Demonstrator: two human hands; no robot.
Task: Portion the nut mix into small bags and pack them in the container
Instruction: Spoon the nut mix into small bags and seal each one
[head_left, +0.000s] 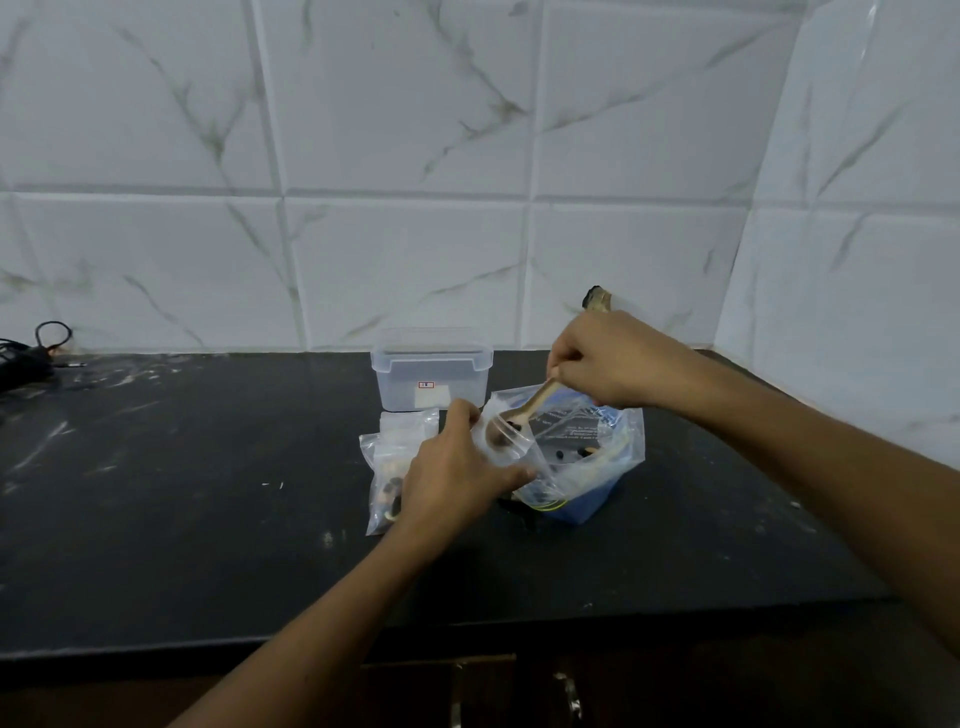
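Note:
My left hand (457, 470) grips a small clear bag (511, 439) at its mouth, holding it open over the big nut mix bag (597, 467), which is clear with blue print. My right hand (608, 358) pinches the handle of a wooden spoon (530, 408); its bowl reaches into the small bag's mouth with a few dark nuts near it. A clear lidded container (431, 374) stands closed behind them. Filled small bags (389, 467) lie flat to the left, partly hidden by my left hand.
The black countertop (208, 519) runs to a front edge near the bottom. White marble tiles form the back wall and the right side wall (857, 260). A black cable (31, 353) lies at the far left. A dark stub (597, 300) sticks out of the wall.

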